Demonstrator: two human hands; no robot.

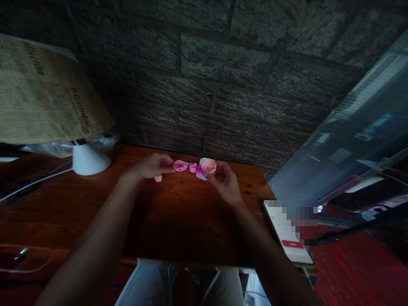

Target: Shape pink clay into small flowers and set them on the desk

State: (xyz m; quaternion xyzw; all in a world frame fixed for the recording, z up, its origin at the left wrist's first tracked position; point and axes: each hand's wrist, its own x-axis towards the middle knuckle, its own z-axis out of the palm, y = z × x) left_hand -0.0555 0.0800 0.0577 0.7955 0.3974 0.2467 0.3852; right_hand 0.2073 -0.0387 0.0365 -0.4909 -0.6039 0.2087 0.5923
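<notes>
At the back of the wooden table [178,204], my left hand [153,165] has its thumb and fingers closed at the left edge of a pink flower [180,165]. A small peach flower [158,178] lies just below that hand. Across from it, my right hand [227,182] pinches a peach rose [209,165] between thumb and fingers. Between the hands sit a small pink flower [193,167] and a magenta flower [199,170], the latter partly behind the rose. White material shows around the rose; what it is I cannot tell.
On the left stands a lamp with a newspaper-print shade [47,93] and a white base [89,159]. A dark brick wall [207,85] rises behind the table. A phone or tablet with a lit screen [283,229] lies at the right edge, a cable hanging below.
</notes>
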